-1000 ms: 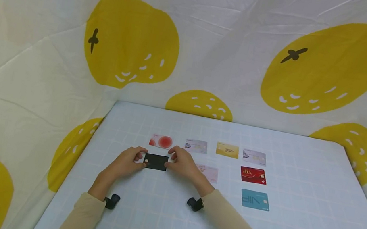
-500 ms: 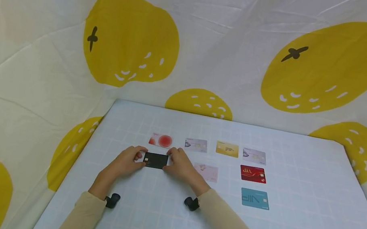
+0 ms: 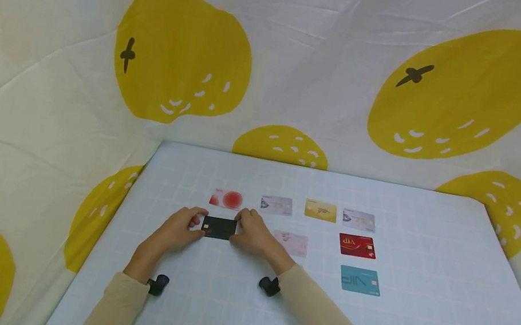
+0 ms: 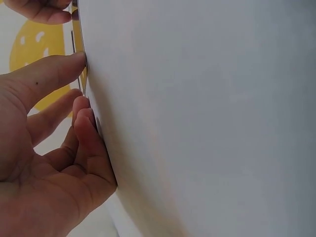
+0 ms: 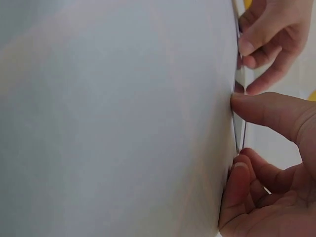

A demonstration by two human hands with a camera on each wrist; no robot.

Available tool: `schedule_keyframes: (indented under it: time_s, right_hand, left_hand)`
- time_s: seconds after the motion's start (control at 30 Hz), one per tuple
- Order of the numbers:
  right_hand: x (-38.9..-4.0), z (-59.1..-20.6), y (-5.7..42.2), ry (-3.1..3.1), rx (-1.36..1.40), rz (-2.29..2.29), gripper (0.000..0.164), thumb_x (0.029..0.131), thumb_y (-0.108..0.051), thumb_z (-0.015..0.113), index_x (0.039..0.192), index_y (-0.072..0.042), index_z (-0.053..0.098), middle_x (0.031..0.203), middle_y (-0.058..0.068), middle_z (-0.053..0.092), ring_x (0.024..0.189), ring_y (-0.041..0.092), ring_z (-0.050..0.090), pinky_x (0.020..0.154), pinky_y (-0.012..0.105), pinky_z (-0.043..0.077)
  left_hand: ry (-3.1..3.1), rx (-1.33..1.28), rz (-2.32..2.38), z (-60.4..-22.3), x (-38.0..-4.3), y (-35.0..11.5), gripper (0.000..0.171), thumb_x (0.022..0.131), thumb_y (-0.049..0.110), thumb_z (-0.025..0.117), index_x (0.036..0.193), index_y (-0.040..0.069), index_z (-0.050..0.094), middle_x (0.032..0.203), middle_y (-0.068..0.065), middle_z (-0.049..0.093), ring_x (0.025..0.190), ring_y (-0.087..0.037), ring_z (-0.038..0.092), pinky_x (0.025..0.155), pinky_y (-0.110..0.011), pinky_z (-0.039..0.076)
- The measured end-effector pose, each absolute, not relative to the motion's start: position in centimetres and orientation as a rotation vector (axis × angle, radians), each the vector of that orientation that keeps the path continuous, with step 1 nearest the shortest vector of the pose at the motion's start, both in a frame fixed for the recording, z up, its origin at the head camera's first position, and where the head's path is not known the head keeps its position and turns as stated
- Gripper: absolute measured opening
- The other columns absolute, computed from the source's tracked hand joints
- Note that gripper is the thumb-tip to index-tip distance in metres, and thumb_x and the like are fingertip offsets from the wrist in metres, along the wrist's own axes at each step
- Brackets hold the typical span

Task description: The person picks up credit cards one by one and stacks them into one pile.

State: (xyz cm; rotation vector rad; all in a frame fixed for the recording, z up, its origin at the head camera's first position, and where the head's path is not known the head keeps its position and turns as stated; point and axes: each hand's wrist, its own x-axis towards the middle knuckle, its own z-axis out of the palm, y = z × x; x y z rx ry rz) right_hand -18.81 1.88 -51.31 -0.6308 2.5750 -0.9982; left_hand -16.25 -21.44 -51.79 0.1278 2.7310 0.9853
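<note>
A black bank card [image 3: 219,228] with a small chip at its left end lies flat, close over the white tablecloth. My left hand [image 3: 181,228] pinches its left end, with thumb and forefinger at the two corners. At the right end, thumb and forefinger of my right hand [image 3: 254,234] hold the other corners. In the left wrist view the left thumb [image 4: 54,71] is at the card's edge, the other fingers curled low by the cloth. Seen from the right wrist, the right thumb [image 5: 271,111] presses against the thin edge.
Behind are a red-and-white card [image 3: 227,198], a grey card [image 3: 277,205], a gold card [image 3: 321,210] and another grey card [image 3: 359,220]. A pink card [image 3: 291,243] lies beside my right wrist. Farther right are a red VIP card [image 3: 357,246] and a teal card [image 3: 360,280].
My right hand has moved slightly left, and its thumb and forefinger have closed in on the right end of the black bank card. The left hand has stayed in place.
</note>
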Motion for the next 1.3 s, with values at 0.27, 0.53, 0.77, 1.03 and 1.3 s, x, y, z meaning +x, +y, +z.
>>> schedule_keyframes:
  time_s: [0.27, 0.53, 0.77, 1.03, 1.3]
  right_hand:
    - [-18.95, -51.60, 2.03, 2.565, -0.641, -1.015, 0.044, 0.082, -0.011, 0.079, 0.117, 0.000, 0.054, 0.097, 0.006, 0.048, 0.091, 0.022, 0.047, 0.080, 0.034, 0.044]
    - [-18.97, -51.86, 1.92, 2.569, -0.647, -1.031, 0.045, 0.081, -0.009, 0.079, 0.117, 0.000, 0.054, 0.099, 0.007, 0.050, 0.092, 0.022, 0.048, 0.082, 0.035, 0.044]
    - [-18.88, -51.75, 1.96, 2.572, -0.645, -1.084, 0.045, 0.081, -0.007, 0.079, 0.118, 0.000, 0.055, 0.100, 0.009, 0.054, 0.092, 0.024, 0.051, 0.083, 0.036, 0.045]
    - [-18.74, -51.66, 1.89, 2.557, -0.587, -1.185, 0.036, 0.087, -0.005, 0.075, 0.118, 0.000, 0.059, 0.095, 0.006, 0.059, 0.085, 0.020, 0.054, 0.078, 0.034, 0.049]
    - [-18.57, -51.72, 1.95, 2.559, -0.565, -1.253, 0.033, 0.088, -0.008, 0.074, 0.117, 0.000, 0.061, 0.091, 0.004, 0.060, 0.080, 0.018, 0.055, 0.074, 0.031, 0.048]
  left_hand:
    - [2.729, 0.118, 0.962, -51.76, -16.26, -21.24, 0.050, 0.088, 0.010, 0.077, 0.135, 0.010, 0.059, 0.099, -0.005, 0.054, 0.093, -0.023, 0.051, 0.081, -0.039, 0.045]
    - [2.716, 0.112, 1.004, -51.79, -16.24, -21.31, 0.047, 0.088, 0.009, 0.077, 0.131, 0.009, 0.059, 0.099, -0.005, 0.055, 0.094, -0.024, 0.051, 0.082, -0.040, 0.044]
    - [2.727, 0.141, 1.055, -52.00, -16.30, -21.49, 0.046, 0.087, 0.006, 0.076, 0.129, 0.007, 0.057, 0.099, -0.005, 0.056, 0.093, -0.023, 0.052, 0.083, -0.040, 0.044]
    - [2.754, 0.146, 1.091, -51.85, -16.00, -21.23, 0.046, 0.086, 0.005, 0.076, 0.129, 0.004, 0.058, 0.099, -0.004, 0.059, 0.093, -0.022, 0.054, 0.084, -0.040, 0.045]
    - [2.737, 0.019, 1.075, -51.39, -15.50, -20.70, 0.049, 0.089, 0.007, 0.074, 0.134, 0.006, 0.057, 0.103, -0.007, 0.060, 0.098, -0.025, 0.055, 0.087, -0.042, 0.047]
